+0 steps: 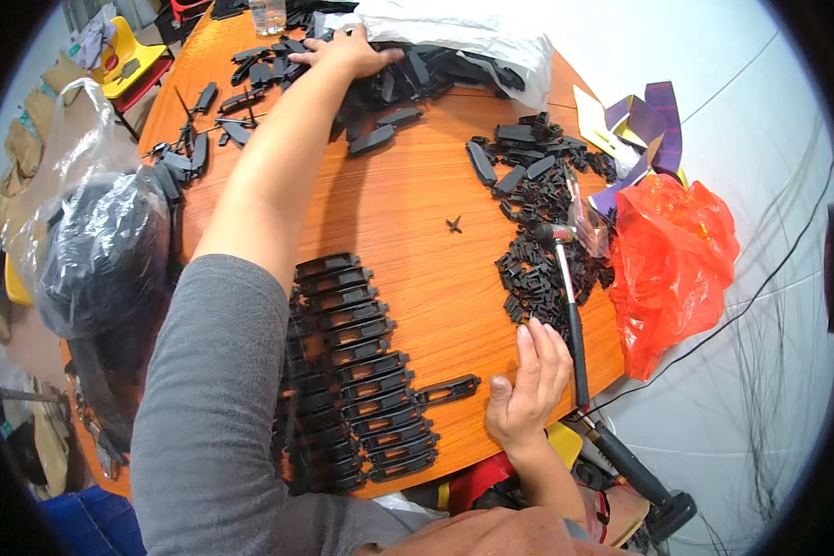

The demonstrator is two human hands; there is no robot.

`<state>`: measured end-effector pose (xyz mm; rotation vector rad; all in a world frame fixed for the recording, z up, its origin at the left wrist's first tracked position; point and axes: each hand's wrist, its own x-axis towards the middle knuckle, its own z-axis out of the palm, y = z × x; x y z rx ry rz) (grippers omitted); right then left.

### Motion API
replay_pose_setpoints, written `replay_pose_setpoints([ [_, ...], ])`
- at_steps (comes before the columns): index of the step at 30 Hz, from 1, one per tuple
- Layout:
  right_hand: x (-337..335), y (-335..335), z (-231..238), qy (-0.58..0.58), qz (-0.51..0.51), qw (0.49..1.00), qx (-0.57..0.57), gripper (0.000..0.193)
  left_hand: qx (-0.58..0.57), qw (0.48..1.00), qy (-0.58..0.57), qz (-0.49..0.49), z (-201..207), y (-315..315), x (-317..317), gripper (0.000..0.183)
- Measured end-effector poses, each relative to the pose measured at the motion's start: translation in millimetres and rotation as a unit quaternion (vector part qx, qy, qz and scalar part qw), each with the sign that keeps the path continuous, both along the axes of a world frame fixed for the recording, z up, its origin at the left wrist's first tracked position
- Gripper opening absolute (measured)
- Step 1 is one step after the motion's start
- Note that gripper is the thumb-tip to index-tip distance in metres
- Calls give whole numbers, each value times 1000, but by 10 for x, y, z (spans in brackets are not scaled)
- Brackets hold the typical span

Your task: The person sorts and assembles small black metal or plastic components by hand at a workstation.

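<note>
In the head view, the left hand (347,51) is stretched far across the round wooden table (408,199) and laid with spread, open fingers on a heap of black plastic parts (408,79) at the far edge; whether a piece is already pinched beneath the palm cannot be told. The right hand (531,385) rests open and empty on the near edge of the table, just beside the handle of a hammer (570,306) whose head lies among a second pile of small black clips (542,232). In front of the body, finished-looking black frames (357,371) are laid side by side in a long overlapping row, with one single frame (449,389) set apart just to the right of it. The step in hand is judged to be the fetching of a fresh part from the far heap; a firm grip on a single piece would be called for next. As for packaging, a crumpled red plastic bag (672,259) lies at the right rim, folded purple and yellow card (639,130) beyond it, a white plastic sheet (454,32) over the far heap, and a clear bag of dark parts (102,241) at the left.
</note>
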<state>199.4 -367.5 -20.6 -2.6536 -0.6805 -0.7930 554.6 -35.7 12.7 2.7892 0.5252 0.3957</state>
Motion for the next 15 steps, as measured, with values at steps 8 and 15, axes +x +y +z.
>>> replay_pose_setpoints([
  [8,-27,53,0,-17,-35,999,-7,50,-36,990,128,-55,-58,-371,-489,85],
  [15,26,14,-138,-26,-143,989,-27,51,9,965,191,-180,59,-896,-1386,70],
])
